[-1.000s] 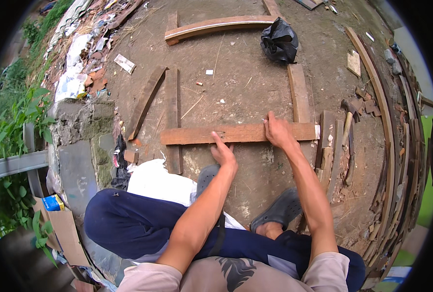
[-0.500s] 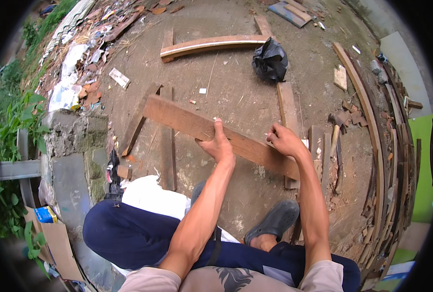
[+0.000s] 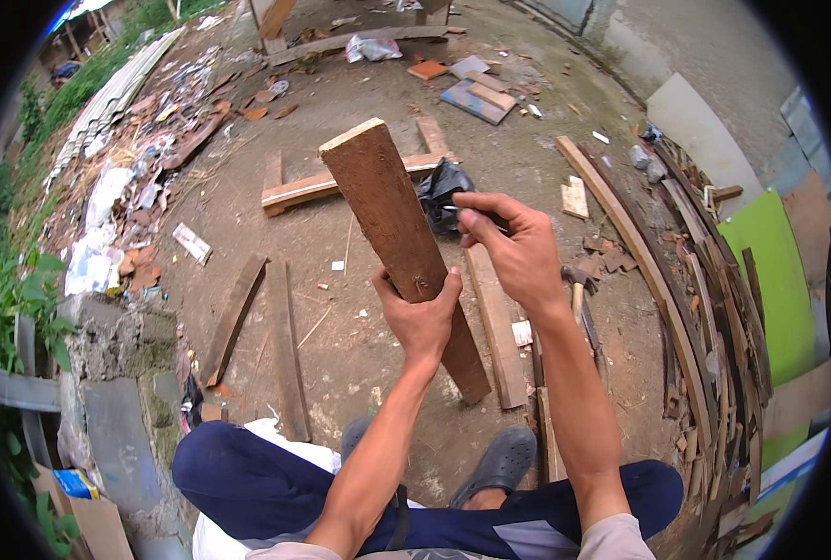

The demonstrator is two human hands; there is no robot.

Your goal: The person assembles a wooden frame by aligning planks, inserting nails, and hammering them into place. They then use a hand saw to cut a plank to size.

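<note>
The left hand [image 3: 418,313] is wrapped around a long brown wooden board [image 3: 378,201], which extends past this grip at both ends. Right of it, the right hand [image 3: 520,245] pinches a small object [image 3: 451,208], unclear; beyond lies a crumpled black plastic bag [image 3: 442,187].

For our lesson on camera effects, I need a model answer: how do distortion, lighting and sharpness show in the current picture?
Head view: the long timber at right bows like an arc, and black fills the corners; head view: soft, even light, no hard-edged shadows on the dirt ground; head view: grain is readable on the wooden plank in the left hand.
</note>
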